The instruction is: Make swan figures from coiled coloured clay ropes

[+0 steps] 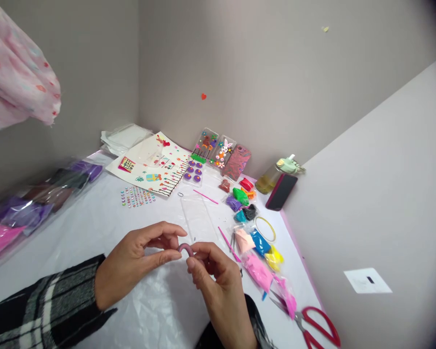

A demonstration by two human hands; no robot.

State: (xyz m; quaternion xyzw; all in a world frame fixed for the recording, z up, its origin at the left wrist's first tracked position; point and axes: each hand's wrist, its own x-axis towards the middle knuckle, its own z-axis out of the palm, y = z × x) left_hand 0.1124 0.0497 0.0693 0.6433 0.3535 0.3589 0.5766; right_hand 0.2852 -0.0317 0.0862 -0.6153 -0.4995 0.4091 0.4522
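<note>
Between my hands a short mauve roll of modelling clay (185, 247) is bent into an arch. My right hand (218, 276) pinches its right end between thumb and fingers. At the left end, the thumb and the curled fingers of my left hand (138, 257) hold it, while that index finger reaches out above the roll. Just beyond the hands lies a clear phone case (198, 218), flat on the white plastic-covered table (148, 300). A pink stick tool (228, 244) rests right of the case, and a thinner pink stick (205, 196) lies behind it.
Several bags of coloured clay, one pink (257, 272), line the right side near red-handled scissors (301, 317) and a yellow ring (265, 229). A phone (282, 192) leans on a bottle (272, 177). Behind are decorated cases (223, 152), a drawn sheet (145, 165) and gem stickers (138, 197).
</note>
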